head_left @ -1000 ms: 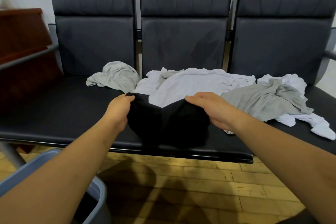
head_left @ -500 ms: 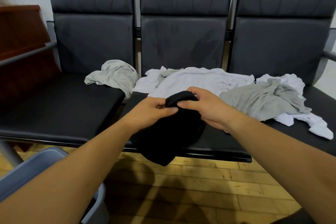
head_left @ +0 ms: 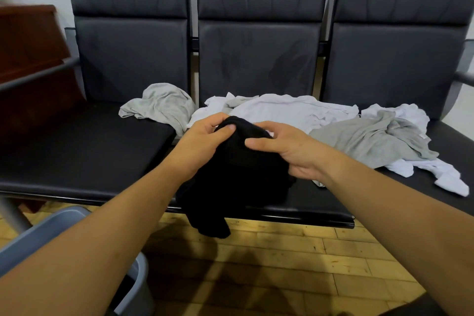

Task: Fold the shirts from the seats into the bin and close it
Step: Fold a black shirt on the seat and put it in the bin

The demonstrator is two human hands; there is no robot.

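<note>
A black shirt (head_left: 236,179) hangs bunched over the front edge of the middle seat, a corner dangling below the seat. My left hand (head_left: 202,143) pinches its top edge between thumb and fingers. My right hand (head_left: 287,149) grips the same top edge just to the right, the two hands close together. Behind them a white shirt (head_left: 287,110) lies spread on the middle seat. A light grey shirt (head_left: 161,105) is crumpled on the left seat. A grey shirt (head_left: 366,138) lies over another white shirt (head_left: 441,177) on the right seat. The grey-blue bin (head_left: 38,236) stands open at lower left, under my left arm.
Three black padded seats (head_left: 77,151) form one bench against a white wall. A dark wooden cabinet (head_left: 28,54) and a metal armrest (head_left: 38,77) are at the left. Wooden floor (head_left: 295,264) lies in front of the bench.
My hands came together from a spread hold, doubling the black shirt over. It now hangs lower over the seat edge, and my hands sit slightly higher.
</note>
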